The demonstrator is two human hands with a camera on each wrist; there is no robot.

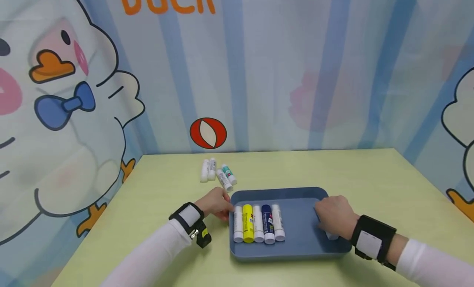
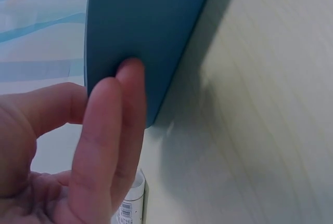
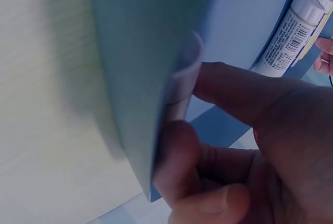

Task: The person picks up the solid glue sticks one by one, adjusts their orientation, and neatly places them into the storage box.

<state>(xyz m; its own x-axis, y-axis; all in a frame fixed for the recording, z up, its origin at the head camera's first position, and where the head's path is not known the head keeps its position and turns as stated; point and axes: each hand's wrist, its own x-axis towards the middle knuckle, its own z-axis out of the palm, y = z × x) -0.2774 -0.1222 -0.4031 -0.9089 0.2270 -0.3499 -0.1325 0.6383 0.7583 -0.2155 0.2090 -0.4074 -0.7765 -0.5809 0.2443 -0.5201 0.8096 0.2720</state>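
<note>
A blue-grey tray (image 1: pixel 300 237) holds a row of glue sticks in its left part: a yellow one (image 1: pixel 248 223), a navy one (image 1: pixel 268 224) and white ones (image 1: pixel 238 224) between and beside them. My left hand (image 1: pixel 217 202) pinches the tray's left wall, thumb over the rim and fingers against the outside. At the tray's right end, my right hand (image 1: pixel 337 216) grips another white glue stick (image 3: pixel 187 73) close against the inner side of the wall. In the head view that hand covers most of this stick.
Behind the tray's left corner, several more glue sticks lie on the pale yellow table (image 1: pixel 166 172), two of them white (image 1: pixel 205 170) and side by side, one with a teal label (image 1: pixel 229 174). A printed curtain (image 1: pixel 266 73) stands along the table's far edge.
</note>
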